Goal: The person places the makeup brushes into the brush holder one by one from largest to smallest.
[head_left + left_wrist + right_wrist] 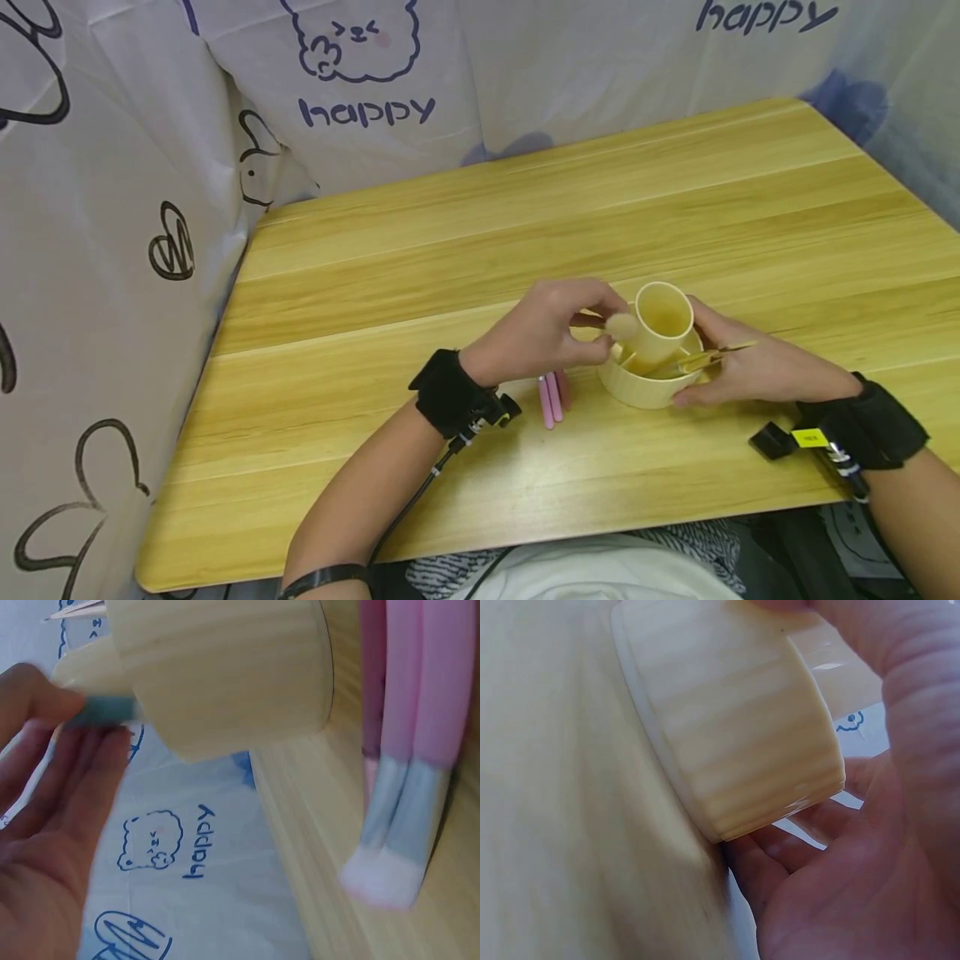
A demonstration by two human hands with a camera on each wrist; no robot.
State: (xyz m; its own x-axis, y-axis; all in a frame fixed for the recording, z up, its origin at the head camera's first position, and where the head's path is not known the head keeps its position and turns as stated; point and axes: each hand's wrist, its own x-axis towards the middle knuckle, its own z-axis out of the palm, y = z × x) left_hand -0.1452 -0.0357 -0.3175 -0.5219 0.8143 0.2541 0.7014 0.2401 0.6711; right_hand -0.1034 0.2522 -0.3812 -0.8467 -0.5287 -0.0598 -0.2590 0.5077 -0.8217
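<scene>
A cream bowl [637, 390] with ribbed sides stands on the table and holds a cream cup [660, 337]. Thin gold-coloured tools [697, 361] lean out over its right rim. My right hand [757, 358] holds the bowl from the right, thumb at the near side and fingers around the far side. At the left rim, my left hand [558, 325] pinches a makeup brush with a fluffy cream head [621, 327]. A blurred teal part [109, 710] of the brush shows between thumb and fingers in the left wrist view; its lower end is hidden by the bowl.
Several pink-handled makeup brushes [551, 400] lie on the wooden table [450, 242], left of the bowl and beneath my left wrist. A white cloth [525, 67] with drawings hangs behind the table and along its left side.
</scene>
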